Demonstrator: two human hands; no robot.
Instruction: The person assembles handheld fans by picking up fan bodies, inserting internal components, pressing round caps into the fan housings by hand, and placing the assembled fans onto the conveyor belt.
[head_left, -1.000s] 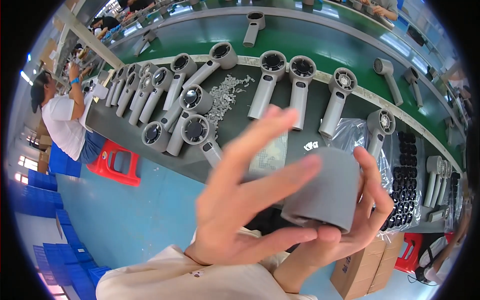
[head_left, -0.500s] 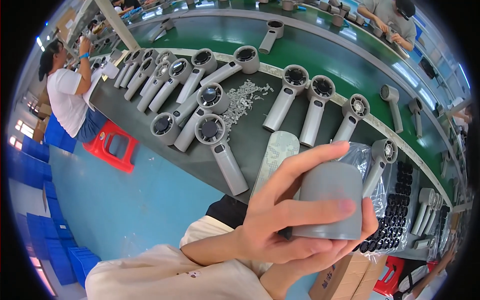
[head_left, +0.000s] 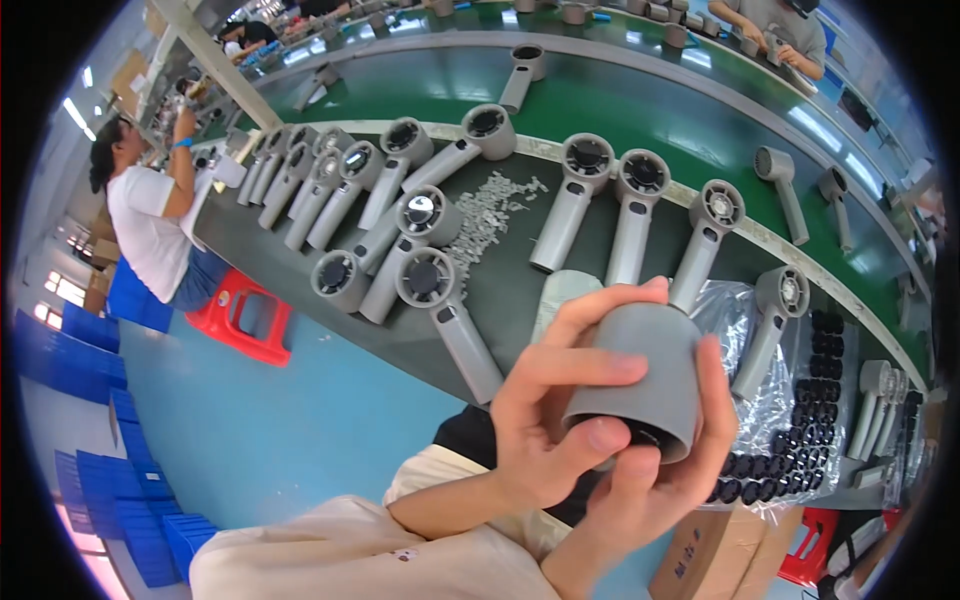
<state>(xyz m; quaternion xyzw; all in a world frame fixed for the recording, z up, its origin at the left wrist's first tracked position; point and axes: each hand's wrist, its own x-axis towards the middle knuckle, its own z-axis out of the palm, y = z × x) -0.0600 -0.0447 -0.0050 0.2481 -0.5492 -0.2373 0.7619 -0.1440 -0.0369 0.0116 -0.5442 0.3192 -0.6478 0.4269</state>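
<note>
Both hands hold a grey handheld fan (head_left: 650, 335) close in front of me, its round housing tilted so the lower open end faces me. My left hand (head_left: 540, 400) wraps its left side, fingers across the wall. My right hand (head_left: 690, 480) closes round the right side and underside. Both thumbs press at the rim of the opening, where a black part (head_left: 650, 437) shows inside. The fan's handle is hidden. Behind it, a pale patterned pad (head_left: 565, 290) lies on the dark table (head_left: 400, 340), near another grey fan (head_left: 455, 335).
Several grey fans (head_left: 345, 185) lie around a pile of small translucent pieces (head_left: 490, 220). Black round fan parts (head_left: 790, 460) sit on plastic film at right. Beyond runs a green conveyor (head_left: 640, 95). A co-worker (head_left: 150, 210) sits at left near a red stool (head_left: 245, 320); a cardboard box (head_left: 725, 560) stands below.
The held fan has tilted, turning its open end and the black part inside toward me. Both thumbs now show at its rim. The whole view has shifted slightly.
</note>
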